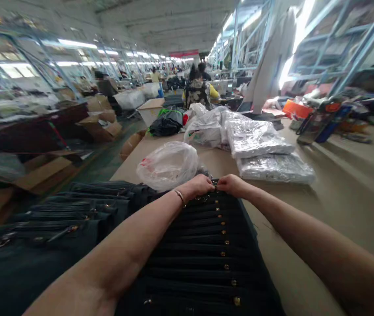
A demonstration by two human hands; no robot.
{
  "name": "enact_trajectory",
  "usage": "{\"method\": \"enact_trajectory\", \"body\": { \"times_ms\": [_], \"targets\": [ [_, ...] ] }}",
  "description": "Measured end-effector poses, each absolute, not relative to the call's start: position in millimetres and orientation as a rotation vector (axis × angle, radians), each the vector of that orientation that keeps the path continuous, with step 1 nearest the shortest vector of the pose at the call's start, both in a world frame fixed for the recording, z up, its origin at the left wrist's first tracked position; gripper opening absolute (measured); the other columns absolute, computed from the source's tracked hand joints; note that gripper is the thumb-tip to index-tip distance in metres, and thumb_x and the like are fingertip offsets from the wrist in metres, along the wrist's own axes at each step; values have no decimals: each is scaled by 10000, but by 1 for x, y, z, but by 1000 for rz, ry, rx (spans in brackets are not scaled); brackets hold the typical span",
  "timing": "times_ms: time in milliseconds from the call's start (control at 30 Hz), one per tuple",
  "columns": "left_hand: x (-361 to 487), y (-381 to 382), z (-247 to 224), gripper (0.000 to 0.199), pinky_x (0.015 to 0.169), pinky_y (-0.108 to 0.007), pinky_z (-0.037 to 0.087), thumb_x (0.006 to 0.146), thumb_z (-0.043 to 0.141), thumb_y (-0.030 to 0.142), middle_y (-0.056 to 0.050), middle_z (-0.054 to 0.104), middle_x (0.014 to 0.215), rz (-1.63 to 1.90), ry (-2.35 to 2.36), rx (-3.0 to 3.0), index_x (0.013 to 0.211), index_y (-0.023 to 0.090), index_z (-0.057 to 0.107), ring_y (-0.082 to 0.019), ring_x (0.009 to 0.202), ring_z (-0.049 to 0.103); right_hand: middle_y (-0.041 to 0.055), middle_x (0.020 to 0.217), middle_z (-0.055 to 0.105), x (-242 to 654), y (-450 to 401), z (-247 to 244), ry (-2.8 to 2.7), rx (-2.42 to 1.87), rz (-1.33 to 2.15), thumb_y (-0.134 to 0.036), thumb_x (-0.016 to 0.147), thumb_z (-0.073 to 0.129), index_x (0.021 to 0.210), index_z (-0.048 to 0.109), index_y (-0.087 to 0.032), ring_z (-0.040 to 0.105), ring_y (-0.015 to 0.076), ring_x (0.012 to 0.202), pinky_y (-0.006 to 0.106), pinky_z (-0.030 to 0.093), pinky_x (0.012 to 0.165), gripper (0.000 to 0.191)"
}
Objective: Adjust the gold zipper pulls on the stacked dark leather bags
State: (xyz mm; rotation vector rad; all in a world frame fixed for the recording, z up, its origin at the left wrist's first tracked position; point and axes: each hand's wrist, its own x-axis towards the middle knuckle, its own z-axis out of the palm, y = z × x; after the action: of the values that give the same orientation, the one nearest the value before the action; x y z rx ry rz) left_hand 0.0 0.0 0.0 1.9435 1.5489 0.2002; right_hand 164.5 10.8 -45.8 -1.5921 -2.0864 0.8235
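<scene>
At the far end of a long overlapping row of dark cloth pieces [200, 250], my two hands almost meet. My left hand [203, 185], below a bangle on the wrist, is closed with its fingertips pinched together. Facing it, my right hand [232, 185] is closed in a pinch too. Between the fingertips is something small and dark with metal bits, too small to name. Shiny metal rings [202, 199] lie just under my left hand. Small brass-coloured fittings [223, 231] run in a line down the row toward me.
More dark cloth pieces with metal clips [71, 228] are piled at left. Beyond my hands lie a clear plastic bag [170, 164] and plastic-wrapped packs [261, 138] on the brown table [338, 197]. Cardboard boxes [47, 171] stand on the floor. A person [200, 90] sits farther off.
</scene>
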Motion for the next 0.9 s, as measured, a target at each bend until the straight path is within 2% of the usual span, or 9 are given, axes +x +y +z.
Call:
{"method": "enact_trajectory", "body": {
  "times_ms": [233,533,733,900],
  "targets": [
    [-2,1,0,127,459,-210,325,702,583,165,25,541,554,210,1609,1902,733,127,700,-98,511,450,-54,521,552,168,14,-57,-2045,-1595,899,-157,683,578,774,706,-146,455,67,478,176,328,462,158],
    [2,-1,2,125,445,-193,320,725,585,168,34,522,551,195,1583,1894,757,130,700,-86,496,432,-27,532,593,171,12,-55,-2043,-1625,930,-126,695,538,843,725,-134,499,79,475,171,374,460,239],
    [6,1,0,110,444,-208,312,729,595,168,34,498,511,141,1606,1943,718,139,700,-99,477,433,-11,688,676,169,9,-51,-2186,-1629,670,-109,666,584,781,726,-168,557,102,626,189,394,587,192],
    [7,4,-1,110,501,-217,341,697,620,127,28,497,494,151,1607,1992,600,146,667,-108,502,445,11,682,668,165,11,-47,-2301,-1621,489,-115,646,583,690,693,-172,560,139,675,219,358,614,131]
  ]
}}
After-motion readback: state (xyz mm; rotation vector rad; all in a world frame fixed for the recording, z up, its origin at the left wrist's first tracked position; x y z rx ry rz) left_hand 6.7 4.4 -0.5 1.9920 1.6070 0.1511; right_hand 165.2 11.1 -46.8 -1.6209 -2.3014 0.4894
